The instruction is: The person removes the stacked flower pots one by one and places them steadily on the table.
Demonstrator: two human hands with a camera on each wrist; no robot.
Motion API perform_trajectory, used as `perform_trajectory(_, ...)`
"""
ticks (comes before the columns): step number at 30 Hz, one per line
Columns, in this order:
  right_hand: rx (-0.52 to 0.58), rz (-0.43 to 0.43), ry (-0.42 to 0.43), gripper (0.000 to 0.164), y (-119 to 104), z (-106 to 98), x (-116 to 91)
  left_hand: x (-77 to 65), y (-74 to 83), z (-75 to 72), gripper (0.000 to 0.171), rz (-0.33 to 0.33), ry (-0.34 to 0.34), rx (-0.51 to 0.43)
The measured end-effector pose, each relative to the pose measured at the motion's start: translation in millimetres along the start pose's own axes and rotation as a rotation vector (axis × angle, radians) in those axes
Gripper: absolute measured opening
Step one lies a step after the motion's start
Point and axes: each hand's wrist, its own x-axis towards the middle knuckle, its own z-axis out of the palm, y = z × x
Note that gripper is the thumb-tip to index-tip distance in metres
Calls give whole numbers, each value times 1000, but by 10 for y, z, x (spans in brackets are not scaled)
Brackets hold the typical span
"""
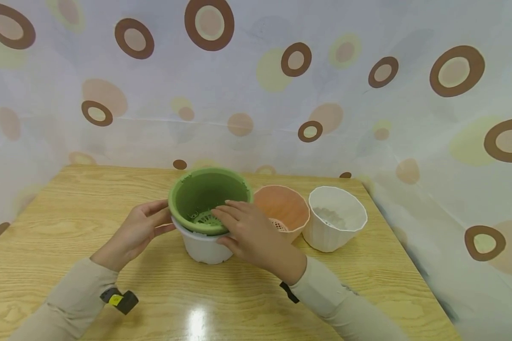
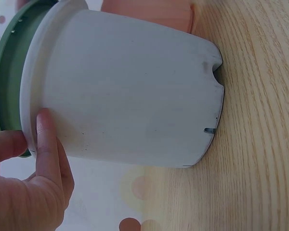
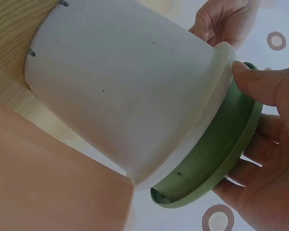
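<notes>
A green flowerpot sits nested in a white flowerpot, its rim a little above the white one. At the left side my left hand grips the rims; in the left wrist view a fingertip lies under the white rim. My right hand reaches over the near right edge, fingers inside the green pot and thumb outside. In the right wrist view that thumb touches the white rim, just beside the green rim. The white pot's base stands on the table, seen in the left wrist view.
Right of the nested pair stands an orange flowerpot with a perforated bottom, partly behind my right hand. Beside it is another white flowerpot with fluted walls. The wooden table meets a patterned sheet at the back and right.
</notes>
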Motion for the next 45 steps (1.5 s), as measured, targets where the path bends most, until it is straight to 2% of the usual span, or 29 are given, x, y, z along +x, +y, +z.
perform_trajectory(10,-20,27,-88,50,-71,21,61,-10,-7,-15,60,4,-1,12)
perform_trajectory(18,-14,21,-83,44,-84,49,85,-13,-11,-27,61,3,-2,12)
perform_trajectory(28,51,63,-139,36,-97,26,134,-28,12,-18,60,6,-6,14)
perform_trajectory(30,76,71,-158,32,-90,15,153,-29,17,-15,60,4,-8,15)
perform_trajectory(34,115,83,-197,14,-73,-3,191,-24,19,-11,60,2,-9,9)
perform_trajectory(39,134,114,-233,27,-61,-9,233,-9,13,-6,60,8,-10,-5)
perform_trajectory(45,138,136,-238,33,-73,-6,250,2,4,-3,60,7,-15,-18)
